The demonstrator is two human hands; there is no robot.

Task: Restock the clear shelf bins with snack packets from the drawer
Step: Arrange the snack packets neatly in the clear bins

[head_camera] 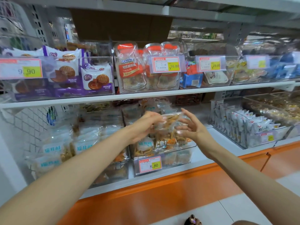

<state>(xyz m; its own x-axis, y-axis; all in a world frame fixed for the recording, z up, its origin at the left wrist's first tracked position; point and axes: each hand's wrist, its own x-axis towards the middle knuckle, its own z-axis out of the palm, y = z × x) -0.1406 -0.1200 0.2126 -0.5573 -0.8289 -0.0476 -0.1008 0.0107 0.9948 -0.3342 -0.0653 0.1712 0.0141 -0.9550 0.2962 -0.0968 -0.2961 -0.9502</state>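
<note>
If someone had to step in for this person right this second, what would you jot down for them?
Left hand grips a clear snack packet by its left end. Right hand is open, fingers spread at the packet's right end.
The packet is held over the clear bin with the 8.80 price tag, which already holds packets.
Left to do: set this packet in the bin. The drawer is out of view.
</note>
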